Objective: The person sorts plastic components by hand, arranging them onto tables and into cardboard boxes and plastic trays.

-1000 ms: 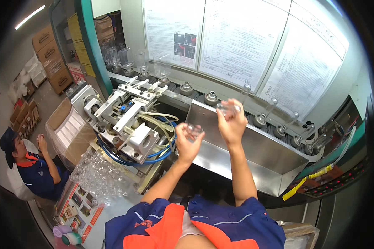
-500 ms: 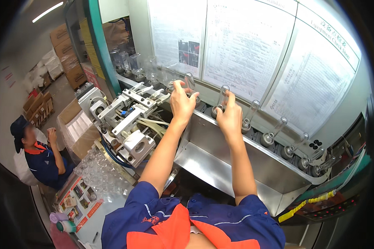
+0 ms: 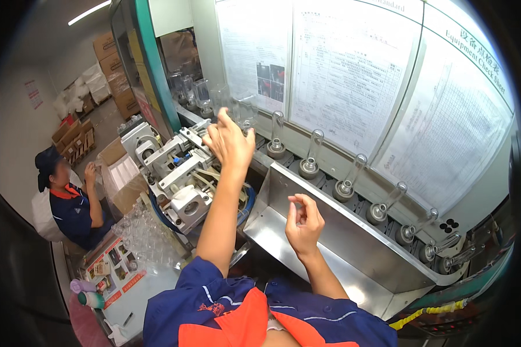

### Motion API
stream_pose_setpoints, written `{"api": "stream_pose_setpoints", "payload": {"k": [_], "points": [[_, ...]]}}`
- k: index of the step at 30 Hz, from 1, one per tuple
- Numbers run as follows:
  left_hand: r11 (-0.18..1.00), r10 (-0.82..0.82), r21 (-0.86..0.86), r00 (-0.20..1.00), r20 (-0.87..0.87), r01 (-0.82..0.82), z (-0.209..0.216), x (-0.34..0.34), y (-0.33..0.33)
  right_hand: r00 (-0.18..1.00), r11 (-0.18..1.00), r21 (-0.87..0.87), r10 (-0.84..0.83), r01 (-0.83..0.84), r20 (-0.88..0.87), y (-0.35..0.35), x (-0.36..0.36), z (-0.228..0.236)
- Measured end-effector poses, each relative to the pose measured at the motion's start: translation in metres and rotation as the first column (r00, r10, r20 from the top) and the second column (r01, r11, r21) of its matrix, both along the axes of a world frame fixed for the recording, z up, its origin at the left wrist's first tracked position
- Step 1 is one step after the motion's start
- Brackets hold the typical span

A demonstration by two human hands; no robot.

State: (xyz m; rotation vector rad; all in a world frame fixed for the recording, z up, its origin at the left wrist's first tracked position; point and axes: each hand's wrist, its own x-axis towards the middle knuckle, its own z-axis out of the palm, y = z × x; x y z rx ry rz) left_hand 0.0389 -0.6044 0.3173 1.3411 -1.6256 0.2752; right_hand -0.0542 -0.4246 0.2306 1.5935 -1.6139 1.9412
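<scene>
Left hand hovers by a clear bottle, right hand over a metal trough, each grip released

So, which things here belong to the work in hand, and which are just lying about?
Apparently in the work: clear upright tubes, round holders, metal trough near the right hand, white clamp machine near the left hand.

Apparently lying about: green-and-white container, pen-like item, brown cartons.

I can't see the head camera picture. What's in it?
At a machine, a bare left hand is raised beside clear containers, while the curled right hand hovers over a metal trough. Clear tubes sit in round holders beyond it; a co-worker is at far left.
</scene>
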Motion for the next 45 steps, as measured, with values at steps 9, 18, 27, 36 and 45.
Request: {"api": "stream_pose_setpoints", "payload": {"k": [9,18,27,36,45], "points": [[0.918,0.075,0.383,0.993,0.09,-0.104,0.009,-0.015,-0.04,0.969,0.976,0.022,0.215,-0.219,0.123,-0.002,0.008,-0.001],[0.897,0.052,0.442,0.995,-0.085,-0.009,0.013,-0.02,-0.044,0.963,0.971,-0.001,0.236,-0.238,0.133,-0.041,0.008,0.015],[0.968,-0.228,-0.055,0.772,-0.593,0.244,0.052,0.02,-0.029,0.87,0.918,-0.138,0.396,-0.371,0.294,-0.106,0.036,0.062],[0.86,-0.506,-0.414,0.606,-0.614,0.298,0.059,0.215,0.117,0.995,0.915,0.391,0.091,-0.098,0.037,-0.258,0.044,0.093],[0.92,0.358,0.148,0.628,-0.69,-0.362,-0.173,0.506,0.19,0.919,0.708,0.609,0.15,-0.357,0.365,-0.381,0.016,0.051]]}}
